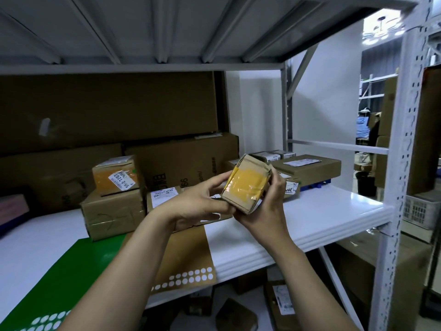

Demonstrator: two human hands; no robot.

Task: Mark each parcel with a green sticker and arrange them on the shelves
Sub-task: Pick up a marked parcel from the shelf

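Gripping a small taped cardboard parcel: 2 hands.

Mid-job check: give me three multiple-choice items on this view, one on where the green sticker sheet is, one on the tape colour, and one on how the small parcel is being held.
1. Where does the green sticker sheet lie?
A) on the floor
B) flat on the white shelf, lower left
C) on top of the stacked boxes

2. What colour is the tape on the small parcel?
A) blue
B) red
C) yellow

3. How is the small parcel held?
A) gripped in both hands above the shelf
B) lying untouched on the shelf
C) resting on one open palm

Answers:
1 B: the sheet lies flat on the shelf surface at lower left.
2 C: a broad yellow band crosses the cardboard.
3 A: the left hand and the right hand both curl their fingers round it, clear of the shelf.
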